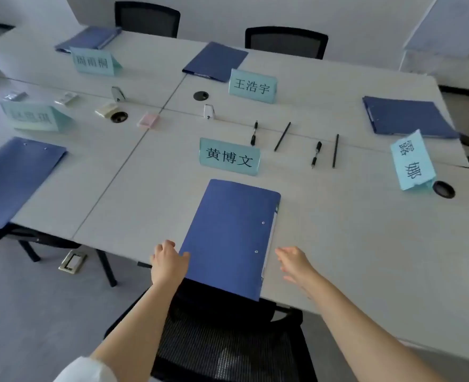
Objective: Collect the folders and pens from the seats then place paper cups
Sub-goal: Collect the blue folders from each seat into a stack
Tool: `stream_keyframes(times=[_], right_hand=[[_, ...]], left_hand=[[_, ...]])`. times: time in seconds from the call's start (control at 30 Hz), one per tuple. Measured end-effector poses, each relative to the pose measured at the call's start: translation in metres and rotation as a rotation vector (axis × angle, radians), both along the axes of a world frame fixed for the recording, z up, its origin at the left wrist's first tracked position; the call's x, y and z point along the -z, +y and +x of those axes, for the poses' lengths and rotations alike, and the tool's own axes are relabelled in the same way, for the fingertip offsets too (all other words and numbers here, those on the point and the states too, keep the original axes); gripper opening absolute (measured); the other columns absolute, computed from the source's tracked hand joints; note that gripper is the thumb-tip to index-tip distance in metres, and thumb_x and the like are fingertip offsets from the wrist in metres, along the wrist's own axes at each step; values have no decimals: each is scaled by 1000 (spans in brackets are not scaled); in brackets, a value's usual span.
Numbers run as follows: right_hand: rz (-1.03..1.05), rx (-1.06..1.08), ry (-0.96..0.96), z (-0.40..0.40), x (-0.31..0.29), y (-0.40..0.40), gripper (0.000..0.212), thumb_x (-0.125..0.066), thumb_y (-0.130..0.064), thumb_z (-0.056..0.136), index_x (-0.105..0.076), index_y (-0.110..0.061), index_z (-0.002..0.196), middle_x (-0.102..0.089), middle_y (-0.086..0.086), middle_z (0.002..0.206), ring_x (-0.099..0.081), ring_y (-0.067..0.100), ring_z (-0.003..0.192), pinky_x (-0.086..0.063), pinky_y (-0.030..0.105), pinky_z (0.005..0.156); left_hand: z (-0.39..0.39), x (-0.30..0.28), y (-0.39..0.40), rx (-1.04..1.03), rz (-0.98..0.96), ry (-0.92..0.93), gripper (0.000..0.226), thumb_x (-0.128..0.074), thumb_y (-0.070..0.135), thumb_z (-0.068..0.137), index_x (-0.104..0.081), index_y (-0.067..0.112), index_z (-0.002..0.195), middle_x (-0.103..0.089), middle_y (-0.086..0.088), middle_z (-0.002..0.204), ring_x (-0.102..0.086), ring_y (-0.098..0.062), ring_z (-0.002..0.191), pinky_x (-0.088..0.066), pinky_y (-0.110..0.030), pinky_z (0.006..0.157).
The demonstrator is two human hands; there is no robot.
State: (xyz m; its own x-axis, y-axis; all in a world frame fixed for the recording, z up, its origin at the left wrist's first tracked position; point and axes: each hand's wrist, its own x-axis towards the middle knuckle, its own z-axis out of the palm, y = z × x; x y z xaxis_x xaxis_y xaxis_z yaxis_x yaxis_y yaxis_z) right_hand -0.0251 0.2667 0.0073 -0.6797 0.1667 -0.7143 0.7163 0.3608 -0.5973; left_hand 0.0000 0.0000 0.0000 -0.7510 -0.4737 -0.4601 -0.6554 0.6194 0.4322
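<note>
A blue folder lies in front of me on the white table, its near end hanging over the table edge. My left hand grips the folder's left edge near the corner, thumb on top. My right hand hovers open just right of the folder, apart from it. More blue folders lie at the left, far left, far middle and right. Several black pens and pencils, such as one pen and one pencil, lie in the table's middle. No paper cups are visible.
Light-green name cards stand on the table, one just beyond the near folder. A black mesh chair is right below me. Two more chairs stand at the far side. Small packets and cable holes dot the centre.
</note>
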Motion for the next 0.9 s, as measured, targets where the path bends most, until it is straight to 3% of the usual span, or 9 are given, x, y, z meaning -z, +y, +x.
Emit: stream_keyframes(times=[0.07, 0.17, 0.27, 0.37, 0.47, 0.6, 0.77, 0.83, 0.9], right_hand=[[-49, 68, -88, -2, 10, -4, 49, -48, -28, 98, -48, 13, 124, -46, 8, 90, -47, 23, 85, -49, 45, 90], [-122, 124, -168, -4, 21, -11, 29, -51, -30, 97, -56, -6, 112, -55, 8, 102, -59, 30, 101, -47, 41, 94], [-176, 152, -165, -12, 30, -19, 17, -53, -26, 94, -60, -11, 92, -62, 6, 94, -61, 24, 86, -43, 37, 87], [-167, 182, -180, -18, 34, -24, 21, -54, -25, 92, -63, -8, 100, -64, 4, 90, -62, 23, 82, -42, 37, 84], [-216, 193, -242, -21, 36, -27, 22, -59, -26, 91, -60, -8, 103, -62, 5, 86, -61, 23, 75, -45, 39, 81], [-313, 185, -319, -21, 36, -36, 20, -65, -23, 89, -60, -7, 101, -49, 4, 69, -47, 19, 61, -54, 38, 75], [-223, 170, -317, -18, 42, -41, 40, -69, -27, 86, -56, -8, 118, -62, 6, 93, -60, 19, 71, -51, 29, 59], [-170, 150, -329, -18, 43, -39, 47, -71, -35, 82, -54, -9, 118, -64, 5, 104, -63, 24, 87, -50, 32, 68], [-180, 161, -300, -19, 44, -38, 48, -73, -36, 81, -56, -7, 115, -66, 7, 110, -64, 27, 90, -52, 36, 75]], left_hand=[[-8, 5, -5, -89, 29, -42, 54, -57, 23, 92, -39, 5, 139, -39, -12, 140, -37, -33, 126, -42, -43, 95], [-18, 14, -6, -145, 46, -149, 56, -58, 25, 91, -36, 5, 140, -36, -14, 142, -34, -38, 129, -37, -40, 92], [-21, 22, -5, -103, 34, -201, 58, -56, 30, 93, -33, 5, 140, -36, -15, 142, -35, -39, 128, -34, -40, 99], [-21, 28, -3, -65, 0, -226, 58, -54, 32, 94, -33, 6, 141, -34, -14, 142, -32, -38, 129, -33, -39, 100], [-14, 31, 0, -40, -19, -217, 56, -53, 31, 93, -35, 6, 140, -33, -11, 141, -29, -36, 129, -33, -34, 90], [-2, 37, 0, -11, -38, -186, 56, -53, 30, 91, -36, 8, 140, -34, -7, 142, -27, -34, 131, -35, -35, 90], [-1, 37, 0, -140, 27, -210, 54, -55, 33, 91, -38, 6, 135, -38, -13, 138, -34, -37, 127, -33, -37, 92], [-2, 39, -2, -231, 79, -239, 54, -57, 35, 91, -38, 6, 132, -36, -17, 137, -36, -39, 126, -34, -39, 96], [-2, 41, -7, -303, 136, -249, 49, -57, 36, 91, -39, 6, 125, -40, -17, 130, -42, -38, 121, -35, -39, 91]])
